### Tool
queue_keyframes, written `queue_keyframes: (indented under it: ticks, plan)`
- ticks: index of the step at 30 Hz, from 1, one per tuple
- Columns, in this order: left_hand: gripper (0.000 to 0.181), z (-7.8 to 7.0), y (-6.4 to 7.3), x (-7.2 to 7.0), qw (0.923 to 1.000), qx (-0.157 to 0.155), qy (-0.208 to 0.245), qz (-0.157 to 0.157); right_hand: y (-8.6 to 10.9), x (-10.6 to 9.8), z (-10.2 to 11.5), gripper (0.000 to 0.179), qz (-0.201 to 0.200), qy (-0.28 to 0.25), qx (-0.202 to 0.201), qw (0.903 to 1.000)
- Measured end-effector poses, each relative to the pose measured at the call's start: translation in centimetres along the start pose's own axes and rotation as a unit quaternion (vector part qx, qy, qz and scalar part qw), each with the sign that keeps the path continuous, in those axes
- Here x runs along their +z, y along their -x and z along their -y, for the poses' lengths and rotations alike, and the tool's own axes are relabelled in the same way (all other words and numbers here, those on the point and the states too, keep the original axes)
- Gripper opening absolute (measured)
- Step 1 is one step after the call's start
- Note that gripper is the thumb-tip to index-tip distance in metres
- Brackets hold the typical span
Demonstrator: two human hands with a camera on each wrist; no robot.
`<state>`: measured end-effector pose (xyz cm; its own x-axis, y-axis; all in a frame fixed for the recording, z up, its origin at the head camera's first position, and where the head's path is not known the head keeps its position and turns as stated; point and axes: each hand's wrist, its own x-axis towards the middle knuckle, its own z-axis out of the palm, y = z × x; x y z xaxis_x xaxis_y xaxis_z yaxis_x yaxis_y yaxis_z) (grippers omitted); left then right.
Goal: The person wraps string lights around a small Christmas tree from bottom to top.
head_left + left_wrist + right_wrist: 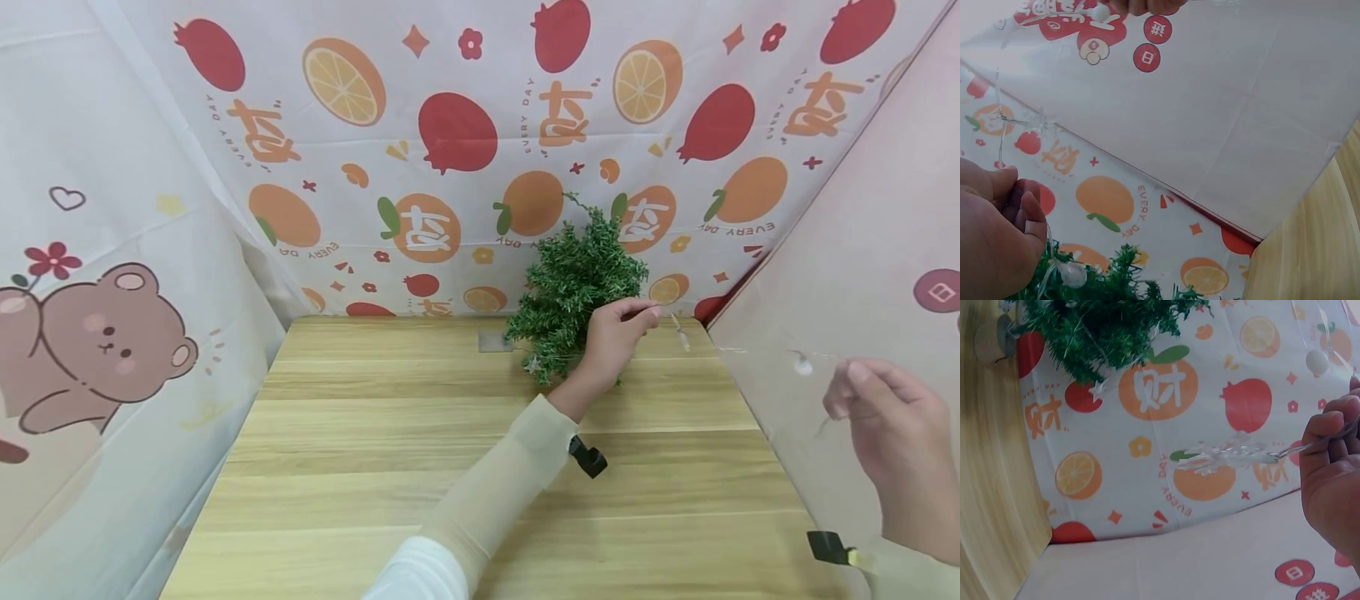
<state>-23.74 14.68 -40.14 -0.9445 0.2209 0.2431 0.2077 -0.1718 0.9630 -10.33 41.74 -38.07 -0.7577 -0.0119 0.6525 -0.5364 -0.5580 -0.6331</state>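
Observation:
A small green artificial Christmas tree point(577, 275) stands at the back of the wooden table. My left hand point(611, 337), in front of its right side, pinches a thin wire light string between thumb and fingers. Off to the right, my right hand point(896, 417) grips another stretch of the same string. Between the hands, a clear snowflake point(681, 333) and a white ball point(802, 363) hang on the wire. Another clear snowflake point(1229, 453) sticks out from the right fingers in the right wrist view. Near the left hand, a clear ornament point(1072, 274) lies against the branches.
A flat grey rectangular piece point(495, 341) lies left of the tree on the table point(360, 467). The tree's round base point(994, 340) shows in the right wrist view, and a star ornament point(1097, 390) hangs from its branches. Printed cloth walls point(457, 133) surround the table.

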Motion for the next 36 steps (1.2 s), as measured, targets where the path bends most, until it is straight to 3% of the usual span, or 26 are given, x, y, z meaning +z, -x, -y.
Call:
queue_keyframes:
  ticks: [7, 11, 15, 19, 25, 31, 36]
  plan:
    - [0.019, -0.5, -0.9, 1.5, 0.9998, 0.004, -0.001, 0.020, -1.5, 1.5, -0.7, 0.029, -0.085, 0.024, 0.003, 0.9961]
    - [0.016, 0.3, -1.1, 2.2, 0.9994, -0.003, -0.028, 0.018, -2.0, 2.3, -1.3, 0.029, -0.119, 0.014, 0.013, 0.9927]
    - [0.015, 1.4, -1.0, 2.5, 0.9981, -0.006, -0.057, 0.021, -2.4, 2.9, -1.8, 0.028, -0.145, 0.043, 0.027, 0.9881]
    - [0.017, 2.1, -0.9, 2.4, 0.9946, 0.015, -0.097, 0.033, -2.8, 3.4, -2.2, 0.027, -0.168, 0.062, 0.043, 0.9830]
    - [0.025, 2.5, -0.5, 2.1, 0.9832, 0.047, -0.163, 0.067, -3.5, 3.5, -2.6, 0.019, -0.198, 0.080, 0.067, 0.9747]
    - [0.028, 2.4, -0.4, 1.8, 0.9833, 0.057, -0.154, 0.077, -4.4, 3.4, -3.1, 0.014, -0.234, 0.084, 0.084, 0.9651]
    - [0.022, 1.3, -1.0, 1.8, 0.9853, 0.068, -0.134, 0.080, -5.2, 3.7, -4.1, 0.011, -0.234, 0.089, 0.107, 0.9622]
